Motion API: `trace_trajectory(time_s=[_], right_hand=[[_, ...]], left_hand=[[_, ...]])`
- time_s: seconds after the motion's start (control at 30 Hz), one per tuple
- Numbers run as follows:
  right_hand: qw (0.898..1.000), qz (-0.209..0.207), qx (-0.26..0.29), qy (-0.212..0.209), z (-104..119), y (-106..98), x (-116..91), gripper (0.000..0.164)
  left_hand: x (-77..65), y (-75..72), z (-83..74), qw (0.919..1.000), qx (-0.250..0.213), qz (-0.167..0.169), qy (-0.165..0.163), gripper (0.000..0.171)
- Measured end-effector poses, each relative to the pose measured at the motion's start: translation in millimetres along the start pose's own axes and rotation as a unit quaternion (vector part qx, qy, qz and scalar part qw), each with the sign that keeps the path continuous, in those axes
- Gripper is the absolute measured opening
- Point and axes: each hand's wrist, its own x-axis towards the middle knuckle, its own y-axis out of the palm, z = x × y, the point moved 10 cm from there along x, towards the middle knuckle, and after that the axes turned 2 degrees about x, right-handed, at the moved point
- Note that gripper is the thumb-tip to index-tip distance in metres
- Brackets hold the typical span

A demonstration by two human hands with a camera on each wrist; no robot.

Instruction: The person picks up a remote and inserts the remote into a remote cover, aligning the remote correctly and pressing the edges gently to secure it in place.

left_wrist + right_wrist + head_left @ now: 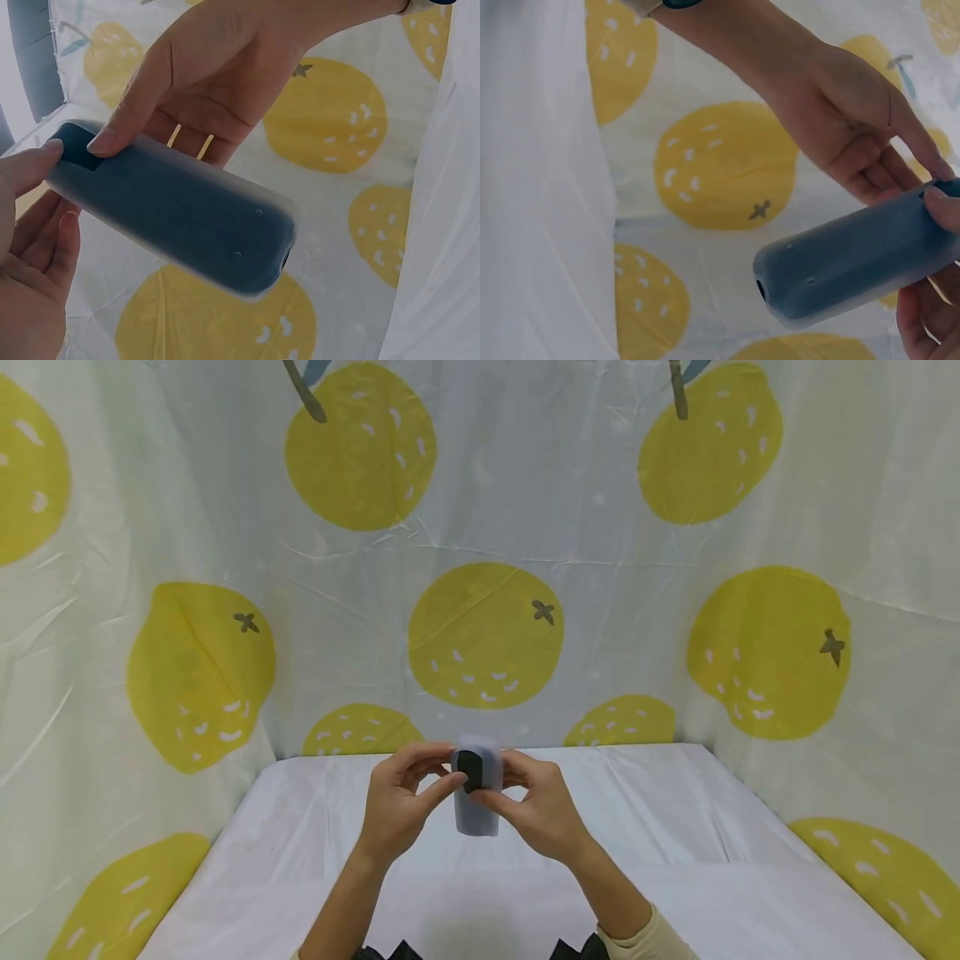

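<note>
A blue-grey, rounded oblong thing [476,817] in a frosted translucent cover stands nearly upright between both hands, above the white surface. A dark panel [470,767] shows near its upper end. My left hand [393,802] pinches it from the left, thumb tip at the panel's edge. From the right, my right hand [543,802] grips it, its thumb at the panel's lower edge and its fingers behind. In the left wrist view, two small raised marks show near the far end of the oblong thing [180,206]. Its exact kind cannot be told.
A white cloth-covered surface [300,827] lies below the hands. Pale curtains [600,610] printed with yellow fruit enclose it at the back and both sides. Dark pointed shapes [405,952] show at the bottom edge, between the forearms.
</note>
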Motion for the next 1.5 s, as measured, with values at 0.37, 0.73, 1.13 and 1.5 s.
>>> trace_trajectory(time_s=[0.37,0.73,1.13,1.5], right_hand=[[0.999,-0.031,0.028,0.01,-1,-1,-3,0.031],[0.996,-0.078,0.04,0.03,-2,-3,-8,0.03],[0.993,0.013,0.076,0.09,-10,0,-3,0.031],[0.976,0.085,0.143,0.137,-19,6,-8,0.039]], left_hand=[[-0.3,-1.2,-3.4,0.9976,-0.054,-0.015,0.04,0.029],[-6.7,8.1,-6.2,0.9936,-0.016,-0.039,0.105,0.045],[-3.2,3.6,2.6,0.9997,-0.01,-0.008,0.02,0.042],[-3.0,1.1,13.1,0.9981,-0.041,0.026,-0.038,0.027]])
